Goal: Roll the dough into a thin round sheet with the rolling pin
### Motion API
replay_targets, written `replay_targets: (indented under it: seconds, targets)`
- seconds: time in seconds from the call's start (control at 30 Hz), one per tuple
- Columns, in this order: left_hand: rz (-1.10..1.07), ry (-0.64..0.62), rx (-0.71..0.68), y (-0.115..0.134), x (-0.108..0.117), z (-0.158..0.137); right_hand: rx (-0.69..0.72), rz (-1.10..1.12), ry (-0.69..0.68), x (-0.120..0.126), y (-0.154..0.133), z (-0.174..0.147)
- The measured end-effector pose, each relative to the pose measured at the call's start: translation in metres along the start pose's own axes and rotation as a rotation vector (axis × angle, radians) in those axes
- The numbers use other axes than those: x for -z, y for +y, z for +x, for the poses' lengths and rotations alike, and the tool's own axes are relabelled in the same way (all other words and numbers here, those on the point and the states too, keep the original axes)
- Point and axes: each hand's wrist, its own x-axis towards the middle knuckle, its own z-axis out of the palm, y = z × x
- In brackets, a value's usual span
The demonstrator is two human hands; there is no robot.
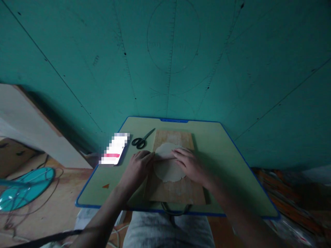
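Pale and thin, the sheet of dough (167, 173) is lying across the middle of the wooden board (177, 197), roughly round, its rim slightly ragged. It's nearly as wide as the board, bare wood showing towards the board's near end and again at its far end. And look, a shadowed line crosses the dough over the board's middle, fold or edge, too dim to say; the right rim's partly hidden.

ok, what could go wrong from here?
1. The phone sits at the left edge of the table; a bump could send it off.
2. The scissors lie just beyond the left hand, so it might catch them.
3. The right hand rests on the pale flat sheet; uneven pressure might crease it.
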Motion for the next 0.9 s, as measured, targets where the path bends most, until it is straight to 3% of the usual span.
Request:
replay_targets:
  seconds: [0.37,0.63,0.9]
  targets:
    - [-0.016,0.02,-0.039,-0.004,0.0,0.002,0.012,-0.045,0.09,0.002,0.02,0.0]
    - [-0.055,-0.091,0.149,-0.02,0.01,-0.01,-0.039,-0.115,0.148,0.012,0.043,-0.021]
    - [-0.127,-0.083,0.169,-0.028,0.014,-0.006,-0.101,-0.021,0.069,0.027,0.037,-0.02]
